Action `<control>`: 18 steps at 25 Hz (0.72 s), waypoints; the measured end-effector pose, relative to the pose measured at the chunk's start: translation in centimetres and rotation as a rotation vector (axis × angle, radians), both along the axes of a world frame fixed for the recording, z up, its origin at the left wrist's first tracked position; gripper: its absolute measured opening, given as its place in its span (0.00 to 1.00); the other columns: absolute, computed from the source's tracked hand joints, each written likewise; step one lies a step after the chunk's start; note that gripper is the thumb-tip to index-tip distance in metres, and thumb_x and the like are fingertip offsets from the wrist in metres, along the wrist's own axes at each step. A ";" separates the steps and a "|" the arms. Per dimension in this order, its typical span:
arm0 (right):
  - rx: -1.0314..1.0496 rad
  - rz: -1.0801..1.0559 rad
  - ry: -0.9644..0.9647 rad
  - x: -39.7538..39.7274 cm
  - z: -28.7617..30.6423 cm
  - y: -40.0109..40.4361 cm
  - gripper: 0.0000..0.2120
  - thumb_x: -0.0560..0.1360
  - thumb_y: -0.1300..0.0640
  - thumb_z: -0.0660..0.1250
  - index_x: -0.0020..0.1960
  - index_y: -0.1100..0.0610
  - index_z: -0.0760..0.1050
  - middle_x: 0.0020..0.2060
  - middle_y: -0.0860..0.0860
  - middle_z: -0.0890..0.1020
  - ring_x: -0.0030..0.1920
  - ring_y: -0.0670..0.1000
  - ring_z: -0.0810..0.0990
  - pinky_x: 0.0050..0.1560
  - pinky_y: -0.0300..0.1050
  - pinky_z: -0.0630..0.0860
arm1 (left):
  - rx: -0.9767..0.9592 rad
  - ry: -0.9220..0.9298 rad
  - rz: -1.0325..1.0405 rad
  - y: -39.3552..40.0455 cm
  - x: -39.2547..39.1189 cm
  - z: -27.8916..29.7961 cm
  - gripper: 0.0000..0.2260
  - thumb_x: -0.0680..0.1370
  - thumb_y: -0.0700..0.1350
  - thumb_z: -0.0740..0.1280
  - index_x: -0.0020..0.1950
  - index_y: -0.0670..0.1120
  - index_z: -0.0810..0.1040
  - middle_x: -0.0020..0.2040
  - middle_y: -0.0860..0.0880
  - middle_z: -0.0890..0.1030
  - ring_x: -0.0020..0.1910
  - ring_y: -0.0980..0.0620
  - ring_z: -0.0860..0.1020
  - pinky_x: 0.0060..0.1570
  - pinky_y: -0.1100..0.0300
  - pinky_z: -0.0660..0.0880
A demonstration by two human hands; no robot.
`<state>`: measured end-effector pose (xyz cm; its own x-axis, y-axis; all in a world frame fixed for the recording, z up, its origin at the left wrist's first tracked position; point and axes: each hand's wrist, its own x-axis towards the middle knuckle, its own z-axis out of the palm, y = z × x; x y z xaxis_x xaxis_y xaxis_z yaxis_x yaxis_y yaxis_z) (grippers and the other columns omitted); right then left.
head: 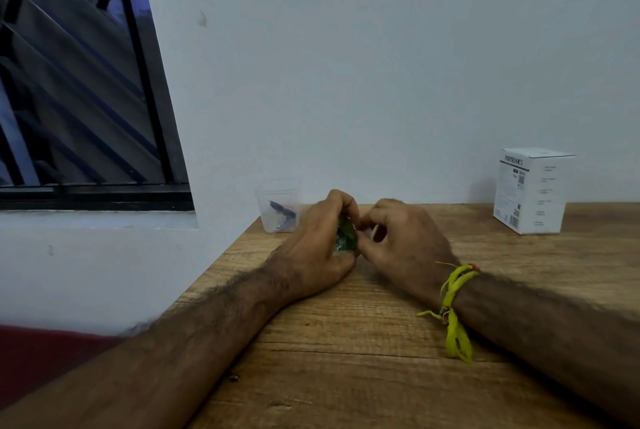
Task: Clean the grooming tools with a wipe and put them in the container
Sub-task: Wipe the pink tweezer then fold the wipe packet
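Both my hands meet over the wooden table (381, 342) near its far edge. My left hand (318, 238) curls its fingers and thumb round a small green packet (346, 234), mostly hidden between the hands. My right hand (401, 238) pinches the packet's right edge with thumb and fingertips. A clear plastic container (277, 207) stands just left of my left hand, against the wall, and holds a dark grooming tool (284, 212). No wipe is visible outside the packet.
A white printed cardboard box (531, 191) stands at the table's far right by the wall. A barred window (79, 82) fills the upper left. The table's left edge runs diagonally beside my left forearm. A yellow thread band (453, 311) circles my right wrist.
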<state>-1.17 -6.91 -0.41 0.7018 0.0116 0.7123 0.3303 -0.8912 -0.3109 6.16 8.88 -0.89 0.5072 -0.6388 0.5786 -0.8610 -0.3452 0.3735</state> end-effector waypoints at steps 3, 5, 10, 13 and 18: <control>0.054 -0.015 -0.049 0.1 0.1 0.0 0.03 0.70 0.56 0.71 0.42 0.54 0.83 0.37 0.47 0.80 0.39 0.47 0.78 0.42 0.48 0.77 | 0.040 -0.062 0.057 -0.2 -0.2 0.0 0.29 0.70 0.49 0.75 0.64 0.58 0.63 0.62 0.55 0.73 0.63 0.55 0.72 0.62 0.56 0.74; 0.172 0.039 -0.113 0.0 0.2 0.1 0.02 0.68 0.60 0.73 0.39 0.53 0.82 0.33 0.45 0.80 0.36 0.45 0.78 0.38 0.41 0.76 | 0.023 -0.122 0.139 -0.2 -0.2 0.0 0.38 0.68 0.53 0.78 0.71 0.57 0.60 0.68 0.56 0.68 0.68 0.57 0.66 0.66 0.63 0.66; 0.277 0.100 -0.092 0.1 0.1 0.5 0.04 0.67 0.56 0.74 0.38 0.48 0.81 0.33 0.44 0.79 0.36 0.45 0.79 0.34 0.35 0.72 | -0.043 -0.075 0.106 -0.1 -0.3 -0.1 0.24 0.69 0.39 0.76 0.61 0.49 0.69 0.59 0.51 0.73 0.58 0.54 0.73 0.57 0.53 0.75; 0.286 0.028 -0.029 0.0 0.1 0.4 0.06 0.63 0.47 0.72 0.35 0.49 0.80 0.33 0.42 0.79 0.35 0.42 0.78 0.35 0.39 0.74 | -0.056 -0.059 0.073 -0.4 -0.7 -0.1 0.21 0.70 0.40 0.74 0.58 0.51 0.68 0.63 0.51 0.73 0.63 0.54 0.72 0.59 0.58 0.74; 0.220 -0.087 -0.017 -0.4 0.5 0.4 0.10 0.63 0.55 0.75 0.28 0.50 0.74 0.28 0.45 0.78 0.32 0.47 0.76 0.34 0.48 0.75 | 0.022 -0.118 0.034 -0.8 -1.4 0.0 0.24 0.70 0.43 0.77 0.60 0.50 0.68 0.68 0.52 0.70 0.62 0.57 0.70 0.61 0.59 0.72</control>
<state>-1.54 -6.47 0.10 0.6816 -0.2048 0.7025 0.2619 -0.8281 -0.4956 4.80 8.05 -0.85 0.4580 -0.6353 0.6218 -0.8861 -0.3821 0.2622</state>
